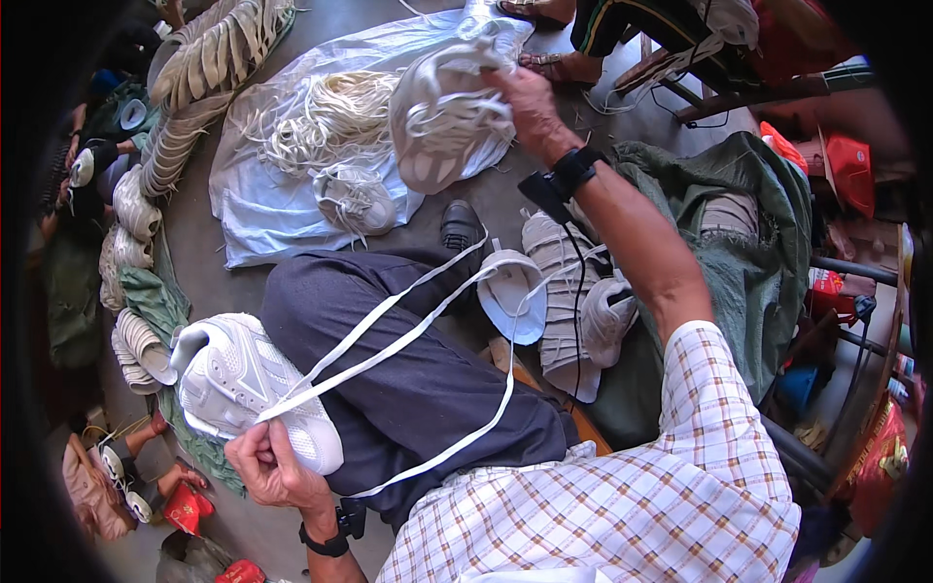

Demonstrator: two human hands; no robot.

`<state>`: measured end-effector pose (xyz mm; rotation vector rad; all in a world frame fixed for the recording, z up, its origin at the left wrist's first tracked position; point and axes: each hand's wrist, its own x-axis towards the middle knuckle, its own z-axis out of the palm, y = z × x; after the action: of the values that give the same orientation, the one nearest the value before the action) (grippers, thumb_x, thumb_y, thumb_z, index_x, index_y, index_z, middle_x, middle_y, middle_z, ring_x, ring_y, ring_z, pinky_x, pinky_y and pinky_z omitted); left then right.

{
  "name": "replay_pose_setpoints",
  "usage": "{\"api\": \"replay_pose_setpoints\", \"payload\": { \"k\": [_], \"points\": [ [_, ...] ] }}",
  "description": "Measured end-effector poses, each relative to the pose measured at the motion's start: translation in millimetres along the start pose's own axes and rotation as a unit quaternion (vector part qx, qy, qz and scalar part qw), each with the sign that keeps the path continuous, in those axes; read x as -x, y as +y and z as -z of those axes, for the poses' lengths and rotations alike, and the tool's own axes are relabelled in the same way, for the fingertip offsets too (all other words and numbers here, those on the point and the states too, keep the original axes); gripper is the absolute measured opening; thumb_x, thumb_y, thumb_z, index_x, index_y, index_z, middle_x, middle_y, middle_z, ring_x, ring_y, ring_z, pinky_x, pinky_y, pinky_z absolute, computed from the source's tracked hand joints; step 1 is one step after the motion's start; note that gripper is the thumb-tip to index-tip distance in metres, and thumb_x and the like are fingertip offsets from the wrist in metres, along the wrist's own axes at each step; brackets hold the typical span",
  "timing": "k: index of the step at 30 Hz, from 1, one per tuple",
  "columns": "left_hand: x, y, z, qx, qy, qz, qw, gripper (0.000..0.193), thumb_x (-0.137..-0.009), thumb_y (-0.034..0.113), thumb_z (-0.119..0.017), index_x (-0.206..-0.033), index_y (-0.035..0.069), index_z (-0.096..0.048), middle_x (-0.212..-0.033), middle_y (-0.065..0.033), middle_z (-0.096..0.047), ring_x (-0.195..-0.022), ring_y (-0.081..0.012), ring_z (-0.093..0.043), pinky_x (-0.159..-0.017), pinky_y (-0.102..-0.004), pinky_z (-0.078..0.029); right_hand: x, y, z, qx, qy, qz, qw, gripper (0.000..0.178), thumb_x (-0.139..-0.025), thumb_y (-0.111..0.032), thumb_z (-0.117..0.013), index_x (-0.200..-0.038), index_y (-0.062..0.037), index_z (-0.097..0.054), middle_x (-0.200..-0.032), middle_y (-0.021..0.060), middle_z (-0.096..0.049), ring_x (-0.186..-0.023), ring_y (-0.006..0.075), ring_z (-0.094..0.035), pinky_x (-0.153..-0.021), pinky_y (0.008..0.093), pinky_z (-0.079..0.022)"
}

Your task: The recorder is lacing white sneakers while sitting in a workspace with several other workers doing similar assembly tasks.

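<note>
A white sneaker (255, 384) with rows of eyelets lies on its side against my bent left knee. Next to its toe, my left hand (272, 462) pinches a flat white lace (369, 361) between thumb and fingers. Long strands of lace stretch from there across my dark trousers toward the right. My right arm reaches far forward, and my right hand (533, 109) grips a blurred, pale shoe upper (437, 126) with lacing over its front. Beneath it, another pale laced upper (355, 199) rests on a white plastic sheet (248, 209), beside a heap of cream laces (340, 112).
Nested uppers (559, 282) and a single upper (513, 296) lie right of my knee. A green sack (748, 209) stands at the right, beside a metal-framed chair. Long rows of stacked uppers (185, 126) curve along the left. Other people's legs and feet (573, 63) show at the top.
</note>
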<state>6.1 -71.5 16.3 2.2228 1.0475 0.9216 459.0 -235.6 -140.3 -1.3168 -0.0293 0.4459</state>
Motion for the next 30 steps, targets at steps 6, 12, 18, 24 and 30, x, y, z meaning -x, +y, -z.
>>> {"api": "replay_pose_setpoints", "payload": {
  "k": [6,12,18,24,30],
  "points": [
    [2.4,0.9,6.4,-0.02,0.009,0.0,1.0,0.007,-0.083,-0.004,-0.07,-0.088,-0.002,-0.066,-0.084,0.0013,-0.047,-0.069,-0.0089,-0.036,-0.06,-0.0231,-0.03,14.9,94.3,13.7,0.238,-0.346,-0.056,0.906,0.055,-0.076,-0.042,-0.082,-0.108,0.0004,-0.068,-0.09,0.0125,-0.072,-0.084,0.0204,-0.067,-0.074,0.0341,-0.052],
    [4.3,-5.0,0.2,-0.01,0.017,-0.01,1.0,0.007,-0.083,-0.003,-0.071,-0.089,-0.001,-0.066,-0.083,0.0015,-0.047,-0.068,-0.0088,-0.037,-0.06,-0.0234,-0.03,117.4,221.0,119.9,0.663,-0.329,-0.08,0.667,0.039,-0.073,-0.026,-0.076,-0.099,0.0003,-0.066,-0.105,0.0225,-0.067,-0.102,0.0409,-0.063,-0.089,0.0497,-0.05],
    [2.1,1.1,1.0,-0.03,0.006,-0.01,0.999,0.008,-0.083,-0.003,-0.071,-0.089,-0.001,-0.067,-0.083,0.0015,-0.046,-0.068,-0.0086,-0.037,-0.06,-0.0234,-0.03,151.9,228.2,114.3,0.726,-0.253,0.054,0.637,0.015,-0.083,-0.017,-0.057,-0.085,-0.0106,-0.071,-0.092,0.0133,-0.072,-0.098,0.035,-0.066,-0.086,0.046,-0.05],
    [2.8,3.5,-2.5,-0.005,0.012,-0.005,1.0,0.007,-0.083,-0.003,-0.07,-0.089,-0.001,-0.067,-0.083,0.0017,-0.046,-0.068,-0.0088,-0.036,-0.06,-0.023,-0.029,67.3,140.9,159.9,0.151,-0.033,-0.073,0.985,0.017,-0.088,-0.019,-0.064,-0.093,-0.0054,-0.074,-0.087,0.0084,-0.073,-0.078,0.0206,-0.07,-0.072,0.0338,-0.056],
    [3.8,-2.2,1.2,-0.009,0.02,0.0,1.0,0.007,-0.083,-0.005,-0.07,-0.088,-0.001,-0.067,-0.083,0.0015,-0.046,-0.069,-0.009,-0.036,-0.061,-0.0231,-0.029,62.3,58.6,146.7,-0.031,-0.19,-0.125,0.973,0.026,-0.092,-0.025,-0.066,-0.106,-0.0031,-0.069,-0.097,0.0092,-0.069,-0.084,0.0156,-0.067,-0.075,0.0306,-0.057]
  ]
}}
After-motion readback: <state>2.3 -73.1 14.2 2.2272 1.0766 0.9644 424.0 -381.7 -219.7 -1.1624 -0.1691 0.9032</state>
